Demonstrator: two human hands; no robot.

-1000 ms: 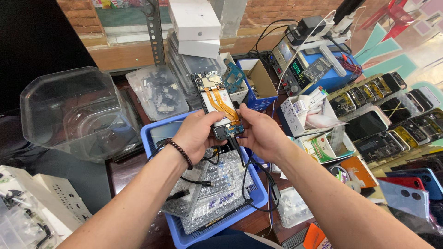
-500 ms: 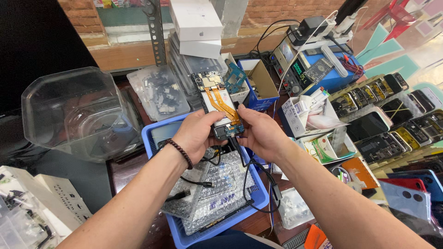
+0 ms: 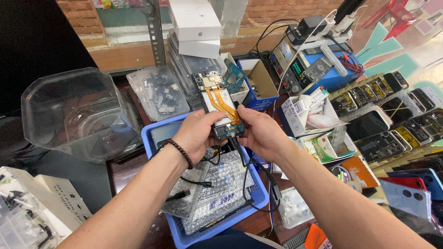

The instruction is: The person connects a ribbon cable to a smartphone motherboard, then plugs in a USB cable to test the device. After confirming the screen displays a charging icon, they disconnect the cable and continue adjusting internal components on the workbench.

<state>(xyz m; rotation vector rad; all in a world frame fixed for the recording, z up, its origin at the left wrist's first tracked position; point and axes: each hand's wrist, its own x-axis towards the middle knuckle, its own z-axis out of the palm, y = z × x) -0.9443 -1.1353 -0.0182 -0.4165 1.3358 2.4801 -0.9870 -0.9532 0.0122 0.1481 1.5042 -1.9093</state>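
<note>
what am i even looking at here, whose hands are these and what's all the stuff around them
This is one picture from a camera worn on a person's head, looking down at their own two bare hands over a crowded repair bench. The left hand, with a dark bead bracelet on its wrist, and the right hand together hold an opened phone, its back off, showing orange ribbon cables and circuit parts. A black cable hangs down from its lower end. Beneath the hands sits a blue plastic tray lined with bubble wrap. To the left stands a clear plastic container; to the right lie rows of phones. White boxes are stacked behind.
</note>
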